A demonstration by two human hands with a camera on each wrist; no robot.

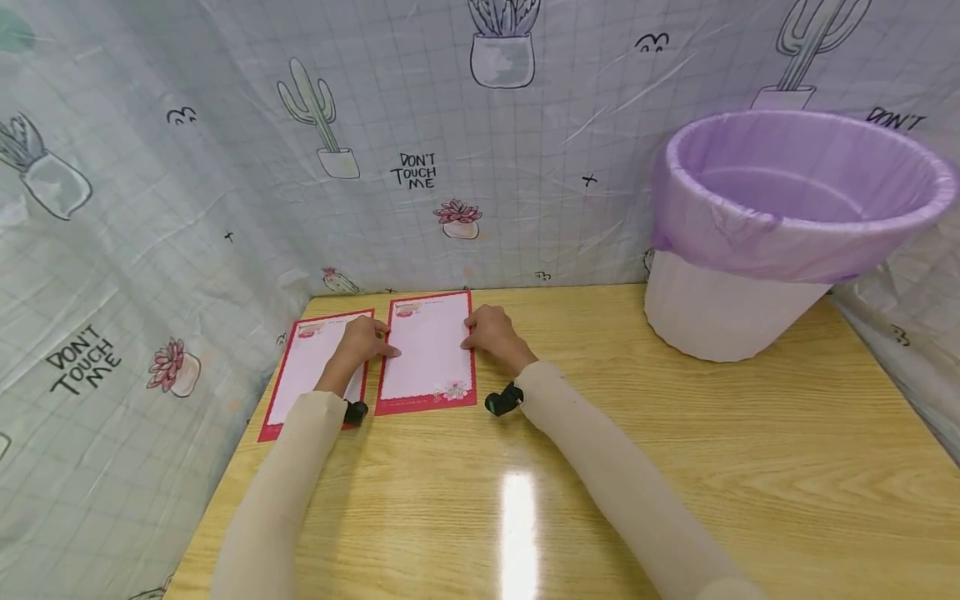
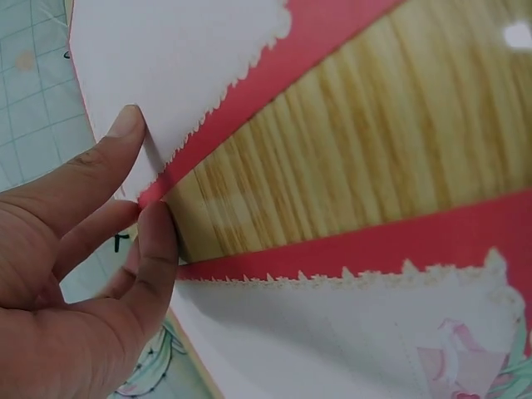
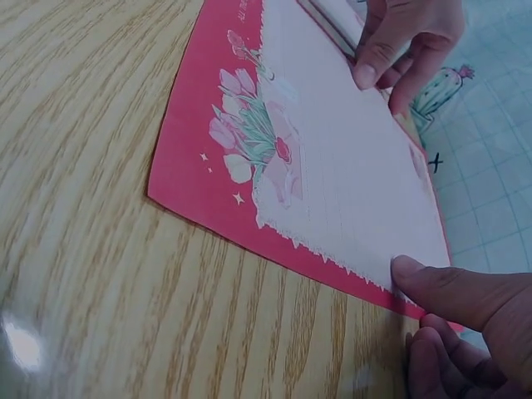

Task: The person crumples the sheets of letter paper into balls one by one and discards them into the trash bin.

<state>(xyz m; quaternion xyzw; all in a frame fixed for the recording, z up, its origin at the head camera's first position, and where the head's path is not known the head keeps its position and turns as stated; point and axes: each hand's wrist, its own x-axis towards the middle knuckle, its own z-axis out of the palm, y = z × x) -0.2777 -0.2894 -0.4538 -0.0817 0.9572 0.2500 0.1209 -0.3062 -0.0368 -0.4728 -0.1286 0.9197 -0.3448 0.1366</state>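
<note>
Two red-bordered sheets of letter paper lie side by side on the wooden table. Both hands are at the right-hand sheet (image 1: 427,350), which has a tulip bouquet printed near its bottom corner. At its left edge, my left hand (image 1: 363,340) has its thumb over the paper and its fingers curled at the border. My right hand (image 1: 495,333) pinches the right edge, thumb (image 3: 416,278) on top and fingers curled at the rim. The left-hand sheet (image 1: 322,354) is partly covered by the left hand and forearm. A strip of wood (image 2: 349,150) shows between the sheets.
A white bin (image 1: 720,308) with a purple liner (image 1: 750,242) stands at the back right of the table (image 1: 637,467). A cactus-print cloth (image 1: 540,225) hangs behind and along the left side. A small black device (image 1: 504,400) sits at the right wrist.
</note>
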